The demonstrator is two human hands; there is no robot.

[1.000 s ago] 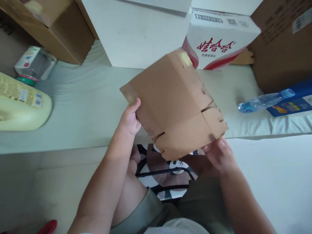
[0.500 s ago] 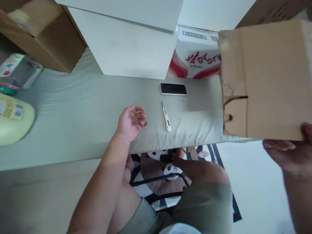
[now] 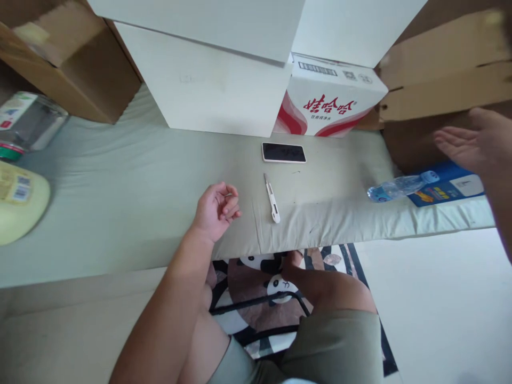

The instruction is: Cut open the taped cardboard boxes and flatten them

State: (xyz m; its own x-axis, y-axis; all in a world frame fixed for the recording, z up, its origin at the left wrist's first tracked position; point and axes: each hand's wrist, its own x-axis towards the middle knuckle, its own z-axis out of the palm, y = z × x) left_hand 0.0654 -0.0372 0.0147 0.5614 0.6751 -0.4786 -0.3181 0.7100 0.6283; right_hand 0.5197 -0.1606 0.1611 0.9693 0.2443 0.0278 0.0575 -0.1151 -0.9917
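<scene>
My left hand (image 3: 216,209) rests on the pale green mattress (image 3: 132,181), fingers loosely curled, nothing in it. A white utility knife (image 3: 272,198) lies just to its right. Beyond the knife a phone (image 3: 284,152) lies screen up. My right hand (image 3: 474,141) is raised at the far right, open with fingers stretched out, just below a flattened brown cardboard box (image 3: 444,69) that lies on a brown carton. I cannot tell whether the hand touches the cardboard.
Large white boxes (image 3: 208,74) and a red-and-white carton (image 3: 328,101) stand at the back. A water bottle (image 3: 400,186) and blue package (image 3: 448,186) lie at right. A brown box (image 3: 68,58), a jar (image 3: 28,122) and a yellow jug (image 3: 16,202) sit at left.
Both hands held the cardboard box before me. The left hand let go and dropped to the mattress. The right hand carried it to the right and released it onto the brown carton.
</scene>
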